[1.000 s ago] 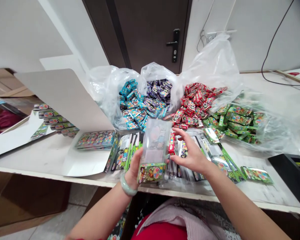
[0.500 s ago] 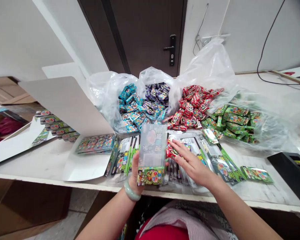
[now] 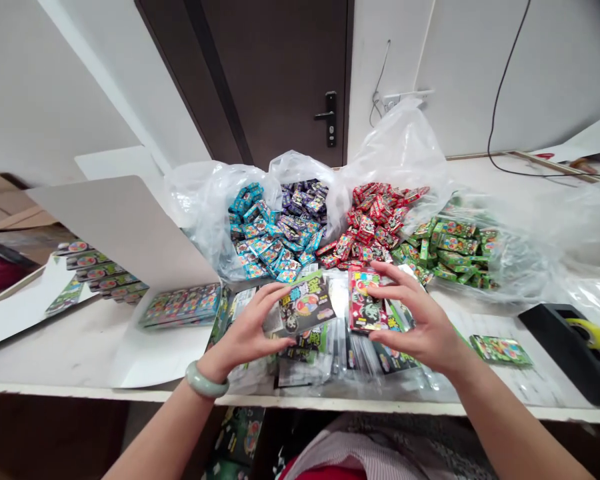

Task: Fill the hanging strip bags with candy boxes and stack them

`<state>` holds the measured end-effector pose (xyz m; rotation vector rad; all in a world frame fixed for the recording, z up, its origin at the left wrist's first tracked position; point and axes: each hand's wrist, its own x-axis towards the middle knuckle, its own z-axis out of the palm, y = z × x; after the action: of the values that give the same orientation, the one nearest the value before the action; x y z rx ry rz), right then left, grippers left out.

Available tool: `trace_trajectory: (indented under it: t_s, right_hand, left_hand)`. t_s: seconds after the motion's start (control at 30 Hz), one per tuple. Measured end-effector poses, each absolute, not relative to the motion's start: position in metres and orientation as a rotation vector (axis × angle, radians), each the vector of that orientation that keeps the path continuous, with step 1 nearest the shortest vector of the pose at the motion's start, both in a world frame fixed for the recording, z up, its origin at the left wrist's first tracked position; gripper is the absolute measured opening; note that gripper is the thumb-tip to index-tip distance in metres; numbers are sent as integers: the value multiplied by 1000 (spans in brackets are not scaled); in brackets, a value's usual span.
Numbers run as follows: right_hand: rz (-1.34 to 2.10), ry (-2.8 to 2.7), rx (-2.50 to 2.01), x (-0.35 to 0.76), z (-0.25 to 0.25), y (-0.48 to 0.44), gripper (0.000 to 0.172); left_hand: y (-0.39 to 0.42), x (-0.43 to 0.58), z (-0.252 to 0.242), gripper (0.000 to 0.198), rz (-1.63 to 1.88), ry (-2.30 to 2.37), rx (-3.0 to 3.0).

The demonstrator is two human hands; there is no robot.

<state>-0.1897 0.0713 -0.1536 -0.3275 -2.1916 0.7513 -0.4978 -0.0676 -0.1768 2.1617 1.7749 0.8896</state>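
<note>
My left hand (image 3: pixel 245 337) grips the left end of a clear plastic box (image 3: pixel 305 305) with a green printed end, tipped onto its side above the table's front edge. My right hand (image 3: pixel 423 320) holds a small red packet (image 3: pixel 363 300) upright at the box's right end, fingers curled round it. Both hands hover over a row of flat green-and-black printed sleeves (image 3: pixel 375 353) lying on the white table (image 3: pixel 55 350).
Clear bags behind hold heaps of blue packets (image 3: pixel 260 233), purple packets (image 3: pixel 300 200), red packets (image 3: pixel 375 213) and green packets (image 3: pixel 450 247). A white cardboard flap (image 3: pixel 125 227) and filled boxes (image 3: pixel 183 303) lie left. A black tape dispenser (image 3: pixel 575 350) sits right.
The left hand has tipped the clear box from upright onto its side. The right hand picked up a red packet and brought it to the box's end. The view tilted down.
</note>
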Motion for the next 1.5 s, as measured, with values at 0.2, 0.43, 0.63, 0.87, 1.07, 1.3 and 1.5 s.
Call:
trace_trajectory:
  t_s: [0.2,0.43,0.63,0.87,1.07,1.3,1.5]
  right_hand:
    - [746,-2513,-327,-191,-152,75,42]
    - [660,-2640,-306,-187,-151,84,44]
    - [718,-2625,-317,-198,-155,88,52]
    - [752,-2340,-466,-214,-176,73,56]
    - [883,-2262,-512,-214,-178,88,36]
    - [677,-2586,-870,-196,-241,100,67]
    - [756,-2349,-674,-187,-205,90,60]
  left_hand:
    - [-63,-492,-176,83,674,1756,2411]
    - [-61,-489,-172,84,625,1606,2394]
    - [-58,-480,-177,86,703,1561,2252]
    - [-54,-474,-188,84,771,1713,2321]
    - [-52,-479,-189,81,807,1753,2379]
    - [-59,-490,-204,82,813,1860,2313]
    - [-62,-490,-205,81,725,1810,2325]
